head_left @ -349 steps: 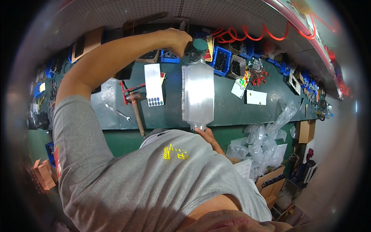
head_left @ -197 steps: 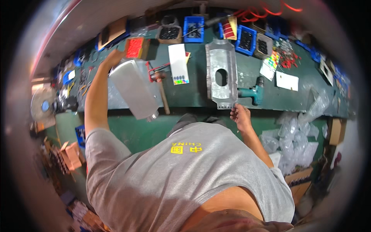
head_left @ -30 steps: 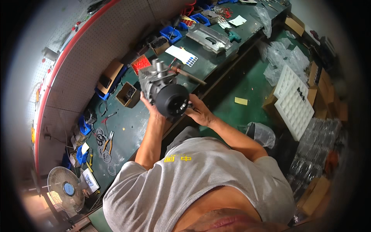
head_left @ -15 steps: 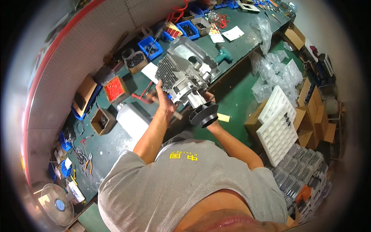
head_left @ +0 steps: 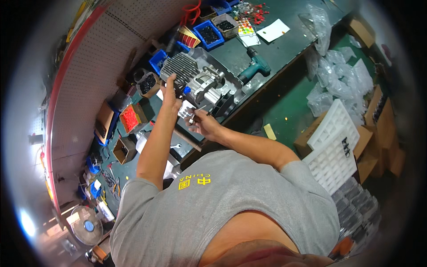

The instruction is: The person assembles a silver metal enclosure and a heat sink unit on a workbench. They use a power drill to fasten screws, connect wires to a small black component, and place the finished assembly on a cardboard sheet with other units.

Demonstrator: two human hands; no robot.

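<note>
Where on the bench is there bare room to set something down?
The bench has a bare patch bordered by the teal drill, white card and clear plastic bag. It is crowded around the finned metal unit, left hand and right hand, and near the blue bins.

Left forearm (head_left: 154,140): bare, stretched forward, slanting slightly right
Left hand (head_left: 171,95): thumb extended, pointing forward; fingers mostly hidden
Right forearm (head_left: 255,147): bare, angled inward to the left
Right hand (head_left: 207,126): fingers bent, near the left hand, closer to the body
</note>
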